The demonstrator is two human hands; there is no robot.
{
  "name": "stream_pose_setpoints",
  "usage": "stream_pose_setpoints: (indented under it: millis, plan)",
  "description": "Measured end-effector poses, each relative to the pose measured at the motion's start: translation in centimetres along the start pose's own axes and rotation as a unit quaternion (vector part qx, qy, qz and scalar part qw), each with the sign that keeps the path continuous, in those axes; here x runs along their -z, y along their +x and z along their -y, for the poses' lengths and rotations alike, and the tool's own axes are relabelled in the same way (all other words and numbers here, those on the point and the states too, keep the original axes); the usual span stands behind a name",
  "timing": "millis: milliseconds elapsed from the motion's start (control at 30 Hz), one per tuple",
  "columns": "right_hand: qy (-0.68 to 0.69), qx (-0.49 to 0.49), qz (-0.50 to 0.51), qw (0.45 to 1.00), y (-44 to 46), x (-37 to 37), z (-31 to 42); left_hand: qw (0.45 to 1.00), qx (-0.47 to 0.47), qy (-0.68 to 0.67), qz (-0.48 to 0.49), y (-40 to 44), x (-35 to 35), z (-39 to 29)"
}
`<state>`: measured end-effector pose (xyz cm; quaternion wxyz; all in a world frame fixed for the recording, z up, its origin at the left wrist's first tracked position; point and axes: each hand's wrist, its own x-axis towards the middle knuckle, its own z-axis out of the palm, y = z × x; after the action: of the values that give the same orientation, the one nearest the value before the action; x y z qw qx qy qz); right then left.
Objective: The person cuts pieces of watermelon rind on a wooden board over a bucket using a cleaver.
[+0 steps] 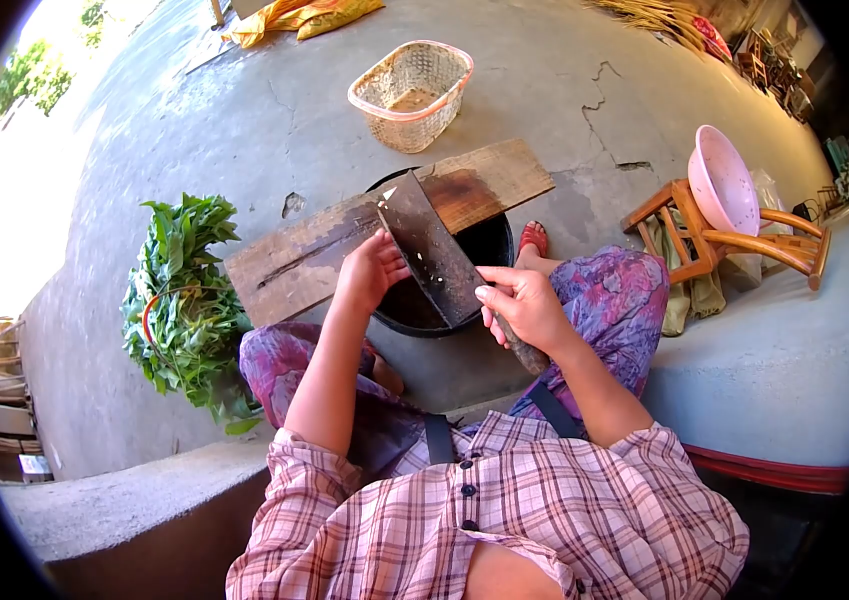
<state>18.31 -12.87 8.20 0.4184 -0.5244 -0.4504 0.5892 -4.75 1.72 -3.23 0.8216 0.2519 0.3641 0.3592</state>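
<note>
A broad dark cleaver (431, 250) with pale specks on its blade is held up over a wooden board (289, 262). My right hand (522, 308) grips it where the handle meets the blade. Beside the blade's left edge is my left hand (374, 268), its fingers apart and slightly curled; whether its fingertips touch the blade I cannot tell. The board lies across a round black tub (495, 246) between my knees and has a dark wet stain near its middle.
Leafy greens (184, 300) fill a handled container at the left. A woven basket (414, 95) stands beyond the board. At the right, a pink basin (723, 182) rests on a wooden chair (689, 232). Yellow cloth (309, 17) lies at the far edge.
</note>
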Motion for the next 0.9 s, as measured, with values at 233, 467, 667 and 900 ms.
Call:
stream_pose_setpoints:
  millis: [233,467,667,900]
  plan:
    - [0.084,-0.037,-0.006,0.996,0.9,1.5,-0.9,0.998,0.013,-0.035,0.046,0.0,-0.4,0.7]
    - [0.019,0.019,-0.061,0.998,0.6,2.1,-0.8,0.872,-0.055,0.481,-0.074,-0.5,-1.5,0.8]
    - [-0.021,0.031,-0.074,0.997,0.3,2.2,-0.1,0.767,-0.225,0.598,-0.058,-1.2,-2.2,1.8]
    - [-0.043,0.041,-0.074,0.995,0.2,2.1,-0.1,0.583,-0.400,0.669,-0.230,-1.2,-3.5,-0.1]
